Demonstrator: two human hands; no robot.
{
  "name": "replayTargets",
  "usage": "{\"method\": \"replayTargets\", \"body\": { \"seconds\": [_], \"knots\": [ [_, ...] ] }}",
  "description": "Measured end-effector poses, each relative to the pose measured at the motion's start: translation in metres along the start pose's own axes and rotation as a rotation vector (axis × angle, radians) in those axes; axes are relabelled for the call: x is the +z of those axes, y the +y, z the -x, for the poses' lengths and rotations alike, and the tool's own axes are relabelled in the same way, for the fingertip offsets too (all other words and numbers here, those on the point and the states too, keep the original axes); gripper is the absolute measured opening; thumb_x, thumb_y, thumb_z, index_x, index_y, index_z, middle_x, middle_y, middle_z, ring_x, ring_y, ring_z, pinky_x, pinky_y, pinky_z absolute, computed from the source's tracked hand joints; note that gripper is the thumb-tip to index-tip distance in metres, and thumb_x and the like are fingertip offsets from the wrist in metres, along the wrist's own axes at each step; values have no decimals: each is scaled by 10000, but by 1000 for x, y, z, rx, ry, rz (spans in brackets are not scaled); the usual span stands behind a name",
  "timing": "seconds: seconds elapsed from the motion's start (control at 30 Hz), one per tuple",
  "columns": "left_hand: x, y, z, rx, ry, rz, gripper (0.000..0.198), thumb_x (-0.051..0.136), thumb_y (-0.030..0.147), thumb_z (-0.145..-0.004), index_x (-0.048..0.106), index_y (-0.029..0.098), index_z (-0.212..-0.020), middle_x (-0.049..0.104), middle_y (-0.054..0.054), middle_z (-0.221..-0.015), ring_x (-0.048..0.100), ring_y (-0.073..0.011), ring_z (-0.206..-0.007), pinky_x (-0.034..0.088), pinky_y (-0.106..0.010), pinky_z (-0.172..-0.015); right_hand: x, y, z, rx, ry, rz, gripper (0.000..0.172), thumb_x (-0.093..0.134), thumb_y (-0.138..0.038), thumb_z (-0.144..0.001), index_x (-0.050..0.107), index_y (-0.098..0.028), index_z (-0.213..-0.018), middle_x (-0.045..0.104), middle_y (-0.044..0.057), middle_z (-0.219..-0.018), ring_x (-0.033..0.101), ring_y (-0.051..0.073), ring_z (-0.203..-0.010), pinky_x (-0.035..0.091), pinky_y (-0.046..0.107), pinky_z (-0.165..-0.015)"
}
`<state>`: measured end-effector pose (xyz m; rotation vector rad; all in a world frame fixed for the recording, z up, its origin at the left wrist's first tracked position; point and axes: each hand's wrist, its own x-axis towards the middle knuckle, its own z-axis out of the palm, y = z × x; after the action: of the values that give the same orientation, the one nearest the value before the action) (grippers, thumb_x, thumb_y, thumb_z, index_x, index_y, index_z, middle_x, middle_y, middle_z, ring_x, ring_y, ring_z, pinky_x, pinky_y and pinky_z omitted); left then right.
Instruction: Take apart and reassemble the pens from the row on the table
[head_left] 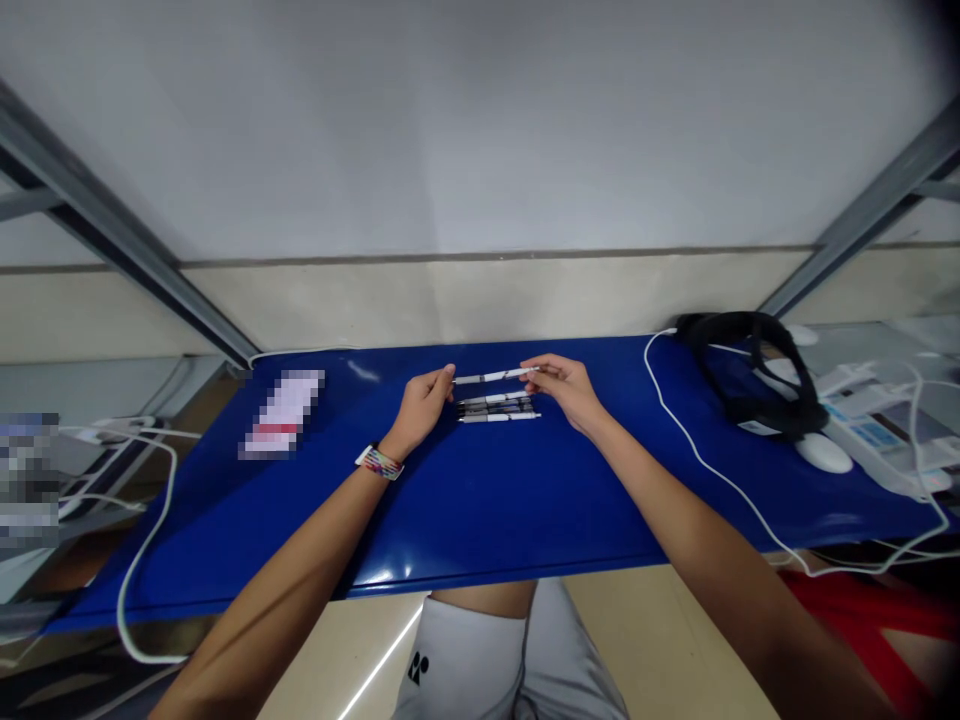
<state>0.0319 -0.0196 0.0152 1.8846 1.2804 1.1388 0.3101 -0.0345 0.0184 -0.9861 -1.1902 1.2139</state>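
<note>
Forearms (292,565) nearest us — our left hand (421,405) and right hand (568,388) pinch one pen (491,377) by its two ends, just beyond the other pens (495,406) on the blue table (487,520).
We judge it light, stiff, a bit slick, not fragile — best held by fingertips, mid-barrel or both ends. Can't tell if it's lifted off the table.

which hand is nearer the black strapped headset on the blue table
Right. The right hand, at the right end of a slim white pen, is left of the headset; the left hand, at the pen's left end, is farther left.
</note>
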Motion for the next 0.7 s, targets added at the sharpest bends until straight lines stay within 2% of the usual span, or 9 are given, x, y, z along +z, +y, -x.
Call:
{"method": "replayTargets", "body": {
  "seconds": [0.13, 0.23, 0.3, 0.37, 0.5, 0.63, 0.7],
  "knots": [
    [1, 1, 0, 53, 5, -5, 489, 525, 540, -1080, 609, 198, -741, 603, -1, -684, 550, -161, -669, 405, -294, -678, 1, 0, 1, 64, 12, -48, 312, 931, -410, -724, 834, -208, -942, 795, 55, -819, 685, 174, -677, 588, 374, -724],
    [3, 0, 0, 82, -9, 64, 301, 616, 484, -1048, 666, 204, -949, 658, -3, -791, 608, -167, -737, 451, -287, -715, 0, 0, 1, 97, 34, -95, 287, 924, -380, -716, 831, -197, -915, 781, 56, -792, 676, 174, -671, 581, 371, -713],
    [4, -1, 0, 96, -18, 125, 243, 685, 446, -1010, 675, 209, -1062, 666, -3, -841, 634, -167, -772, 478, -288, -738, 0, 0, 0, 114, 51, -123, 279, 918, -373, -712, 830, -194, -907, 776, 58, -781, 677, 175, -673, 578, 371, -713],
    [5, -1, 0, 94, -21, 193, 260, 729, 419, -980, 677, 210, -1125, 681, -11, -894, 657, -169, -814, 506, -298, -777, 0, 0, 0, 122, 55, -140, 282, 919, -368, -705, 831, -193, -908, 778, 61, -784, 680, 177, -678, 581, 373, -722],
    [5, -1, -2, 48, -37, 310, 287, 691, 415, -1005, 680, 205, -1201, 714, -29, -904, 694, -182, -845, 543, -329, -819, 0, 0, 1, 110, 47, -145, 284, 920, -367, -704, 832, -202, -917, 784, 60, -802, 688, 182, -699, 593, 387, -753],
    [5, -1, -3, 102, -18, 259, 334, 808, 318, -893, 703, 212, -1193, 755, -80, -1108, 718, -225, -1031, 557, -354, -884, 0, 1, 0, 102, 54, -137, 284, 928, -379, -696, 828, -207, -899, 770, 53, -784, 685, 185, -696, 593, 389, -746],
    [4, 0, -3, 102, -21, 245, 310, 804, 318, -895, 720, 213, -1174, 756, -86, -1154, 718, -235, -1065, 558, -368, -910, 0, 1, 0, 107, 51, -143, 303, 932, -404, -703, 827, -207, -909, 778, 59, -797, 686, 185, -688, 594, 393, -743]
  ]
}}
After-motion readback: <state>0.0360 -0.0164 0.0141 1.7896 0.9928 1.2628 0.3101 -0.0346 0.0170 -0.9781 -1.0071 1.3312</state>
